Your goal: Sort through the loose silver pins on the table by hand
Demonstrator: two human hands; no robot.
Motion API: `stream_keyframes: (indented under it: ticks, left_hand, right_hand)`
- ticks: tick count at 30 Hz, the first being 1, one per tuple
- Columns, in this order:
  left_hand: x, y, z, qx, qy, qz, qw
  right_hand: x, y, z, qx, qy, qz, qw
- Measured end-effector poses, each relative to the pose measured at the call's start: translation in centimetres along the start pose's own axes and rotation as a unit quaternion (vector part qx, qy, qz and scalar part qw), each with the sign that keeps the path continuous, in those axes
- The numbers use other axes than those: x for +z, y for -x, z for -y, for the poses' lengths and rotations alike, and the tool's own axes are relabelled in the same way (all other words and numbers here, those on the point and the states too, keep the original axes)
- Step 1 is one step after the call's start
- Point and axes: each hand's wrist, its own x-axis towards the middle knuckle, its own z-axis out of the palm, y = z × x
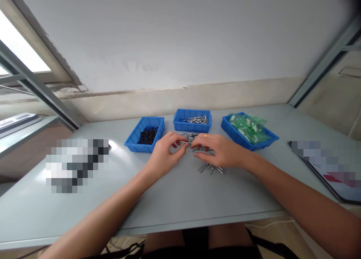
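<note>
Thin silvery metal pieces [211, 168] lie in a loose pile on the grey table, partly hidden under my hands. My left hand [169, 150] is at the pile's left side, thumb and forefinger closed on one silvery metal piece [184, 142]. Over the pile, my right hand [213, 149], with a ring on one finger, has its thumb and fingers apart and bent downward. Whether its fingertips touch any pieces is hard to tell. Behind the hands, a blue tray [191, 126] holds more silvery pieces [197, 119].
To the left a blue tray [131, 144] holds dark screw-like pieces [148, 136]. At the right, another blue tray [231, 131] holds green plastic packets [251, 129]. A blurred-out object [76, 165] lies far left, a dark-edged flat one [329, 172] far right. A wall stands behind.
</note>
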Motion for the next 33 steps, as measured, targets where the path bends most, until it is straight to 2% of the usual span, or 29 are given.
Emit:
stream_keyframes:
  ticks: [7, 10, 13, 15, 17, 21, 24, 29, 33]
  left_hand:
    - [0.2, -0.1, 0.2, -0.030, 0.002, 0.018, 0.999]
    - [0.5, 0.2, 0.4, -0.015, -0.022, 0.081, 0.996]
    - [0.9, 0.6, 0.2, 0.035, -0.060, 0.174, 0.982]
    - [1.2, 0.9, 0.0, 0.060, -0.080, 0.211, 0.972]
    - [1.6, 1.1, -0.2, 0.071, -0.100, 0.227, 0.966]
    - [2.0, 1.3, 0.0, 0.082, -0.129, 0.224, 0.962]
    - [2.2, 1.3, 0.2, 0.085, -0.135, 0.219, 0.962]
    - [2.3, 1.3, 0.4, 0.084, -0.142, 0.213, 0.963]
    - [1.8, 0.9, 0.5, 0.064, -0.160, 0.183, 0.968]
  right_hand:
    - [-1.1, -0.2, -0.3, 0.027, 0.008, -0.037, 0.999]
    - [-1.2, -0.3, -1.5, 0.082, 0.062, -0.078, 0.992]
    - [-0.9, -0.3, -2.8, 0.147, 0.109, -0.119, 0.976]
    - [-0.7, -0.2, -3.2, 0.185, 0.136, -0.126, 0.965]
    - [-0.7, -0.1, -3.3, 0.202, 0.155, -0.138, 0.957]
    - [-1.0, -0.3, -2.9, 0.184, 0.146, -0.171, 0.957]
    - [-0.9, -0.4, -2.5, 0.156, 0.127, -0.155, 0.967]
    - [0.1, -0.3, -1.7, 0.100, 0.127, -0.050, 0.986]
    - [0.5, -0.2, -1.3, 0.069, 0.122, -0.006, 0.990]
